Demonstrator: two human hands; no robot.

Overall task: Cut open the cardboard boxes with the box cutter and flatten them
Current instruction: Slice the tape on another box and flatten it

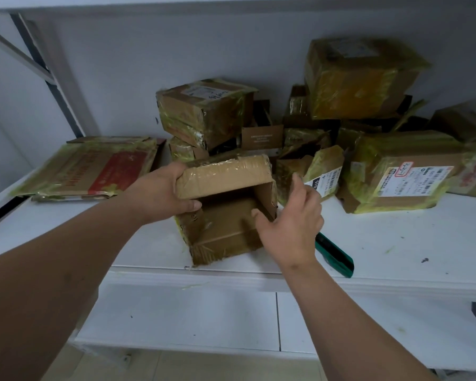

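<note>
The left hand [162, 193] has its grip on the upper left edge of the opened cardboard box [226, 207], thumb under the taped top panel, fingers over it. The right hand [289, 218] holds nothing, its grip wide, fingers spread just beside the box's right wall. The box sits on its side at the near edge of the white desk [396, 243], open mouth facing the person, between both hands. The green box cutter [334, 254] lies on the desk just behind the right wrist, nearer that hand. Taped boxes [363, 78] are piled behind.
</note>
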